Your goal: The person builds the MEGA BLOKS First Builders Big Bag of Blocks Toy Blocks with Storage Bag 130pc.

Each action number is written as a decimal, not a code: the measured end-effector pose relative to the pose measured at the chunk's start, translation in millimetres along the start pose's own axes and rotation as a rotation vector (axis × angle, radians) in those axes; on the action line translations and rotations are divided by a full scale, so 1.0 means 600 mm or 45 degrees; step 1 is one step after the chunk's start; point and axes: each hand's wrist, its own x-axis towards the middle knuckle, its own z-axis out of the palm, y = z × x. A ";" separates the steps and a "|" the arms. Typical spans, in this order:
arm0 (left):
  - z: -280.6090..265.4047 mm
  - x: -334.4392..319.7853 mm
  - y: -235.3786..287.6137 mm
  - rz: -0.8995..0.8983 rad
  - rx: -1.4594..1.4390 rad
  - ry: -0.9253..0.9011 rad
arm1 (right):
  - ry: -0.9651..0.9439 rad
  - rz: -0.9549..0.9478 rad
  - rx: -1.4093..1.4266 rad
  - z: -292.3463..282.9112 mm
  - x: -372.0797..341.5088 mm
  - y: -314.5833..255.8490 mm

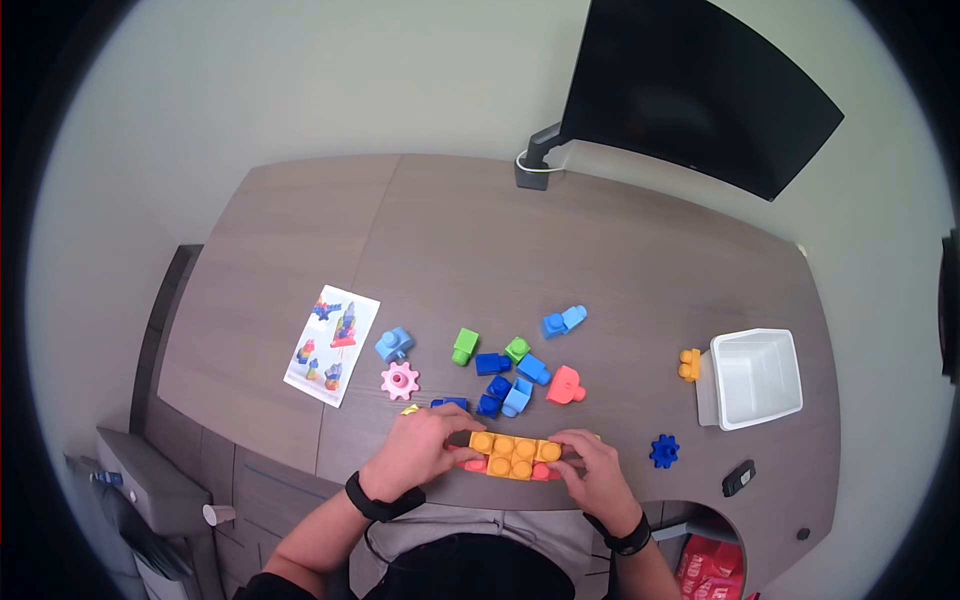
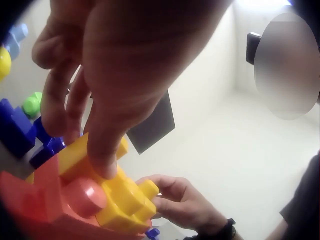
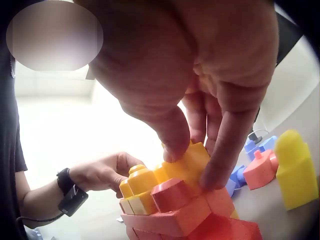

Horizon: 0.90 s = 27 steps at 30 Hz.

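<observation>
"Where do the yellow blocks lie from the hands?"

"Directly between them, near the near edge of the table, seated on red blocks."

"And the long axis?"

"It runs left to right, roughly along that edge, spanning from one hand to the other."

"Which hand is nearer, then?"

"Neither. The left hand pinches the left end and the right hand pinches the right, thumbs on the near side, fingers on the far side."

"Does the stack rest on the table?"

"I can't tell. Loose blue blocks lie beyond it, towards the far edge."
</observation>
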 end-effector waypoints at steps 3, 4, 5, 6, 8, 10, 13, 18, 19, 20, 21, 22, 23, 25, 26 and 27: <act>0.001 -0.003 0.013 -0.021 0.048 0.022 | 0.010 0.003 0.013 0.004 -0.002 0.007; 0.001 -0.004 0.015 -0.018 0.070 0.023 | 0.012 0.004 0.022 0.006 -0.002 0.010; -0.001 -0.005 0.016 -0.017 0.093 0.019 | 0.010 0.000 0.018 0.006 -0.002 0.013; -0.003 -0.005 0.017 -0.014 0.088 0.008 | 0.009 -0.004 0.017 0.007 -0.002 0.015; -0.007 -0.003 0.017 -0.007 0.079 -0.017 | 0.036 -0.011 -0.009 0.007 -0.006 0.014; -0.019 -0.005 0.003 0.069 -0.141 0.073 | 0.086 -0.012 -0.057 0.005 -0.013 0.012; -0.079 -0.020 -0.013 -0.063 -0.183 0.092 | 0.233 -0.069 -0.158 -0.032 -0.025 0.020; -0.097 -0.062 -0.061 -0.278 0.027 0.035 | 0.226 0.074 -0.429 -0.097 -0.045 0.070; -0.089 -0.068 -0.064 -0.284 0.055 0.044 | 0.213 0.093 -0.442 -0.096 -0.046 0.073; -0.082 -0.072 -0.065 -0.290 0.082 0.052 | 0.199 0.112 -0.455 -0.095 -0.048 0.076; -0.075 -0.073 -0.064 -0.318 0.097 0.089 | 0.204 0.105 -0.465 -0.088 -0.048 0.081; -0.066 -0.072 -0.061 -0.343 0.109 0.124 | 0.210 0.102 -0.479 -0.078 -0.049 0.090; -0.057 -0.071 -0.059 -0.367 0.118 0.156 | 0.217 0.102 -0.494 -0.070 -0.051 0.098; -0.035 -0.064 -0.072 -0.354 0.151 0.202 | 0.251 0.049 -0.593 -0.056 -0.049 0.115; -0.028 -0.063 -0.078 -0.351 0.172 0.227 | 0.267 0.019 -0.638 -0.050 -0.048 0.123; -0.025 -0.060 -0.082 -0.394 0.166 0.191 | 0.269 0.022 -0.624 -0.046 -0.045 0.129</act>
